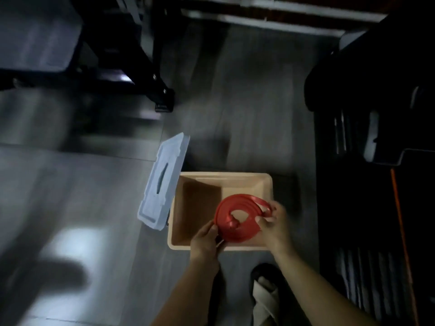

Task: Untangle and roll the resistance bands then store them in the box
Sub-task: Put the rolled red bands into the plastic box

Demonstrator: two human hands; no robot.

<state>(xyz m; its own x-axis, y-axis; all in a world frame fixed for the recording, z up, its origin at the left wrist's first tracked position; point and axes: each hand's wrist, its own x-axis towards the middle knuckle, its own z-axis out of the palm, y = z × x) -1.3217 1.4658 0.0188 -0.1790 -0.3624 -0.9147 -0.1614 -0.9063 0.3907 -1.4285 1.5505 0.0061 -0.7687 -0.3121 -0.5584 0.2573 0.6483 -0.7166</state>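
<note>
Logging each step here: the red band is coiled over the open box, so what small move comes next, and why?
Probably lower the red resistance band into the box and release it: the band is already coiled, left hand and right hand grip its edges above the opening, and the lid is off.

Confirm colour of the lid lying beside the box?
Pale translucent blue lid, resting left of the peach box; the head view shows it best.
</note>
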